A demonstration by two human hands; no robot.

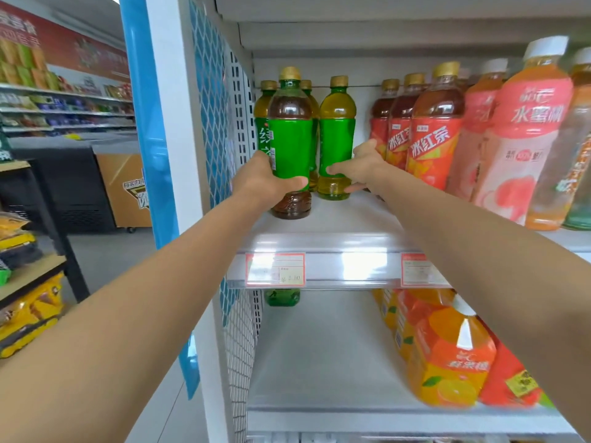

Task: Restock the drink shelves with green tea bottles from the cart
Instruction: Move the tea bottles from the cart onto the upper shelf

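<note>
My left hand (267, 180) grips a green tea bottle (290, 135) with a green label and gold cap, standing upright at the left front of the white shelf (345, 219). My right hand (361, 169) wraps around the lower part of a second green tea bottle (337, 129), which stands further back and to the right. Two more green tea bottles (263, 113) stand behind the first, partly hidden. The cart is not in view.
Red iced tea bottles (428, 135) and pink peach drink bottles (524, 129) fill the shelf to the right. Orange drink bottles (447, 356) and one green bottle (283, 297) sit on the shelf below. A blue mesh side panel (211, 116) bounds the left. An aisle lies beyond.
</note>
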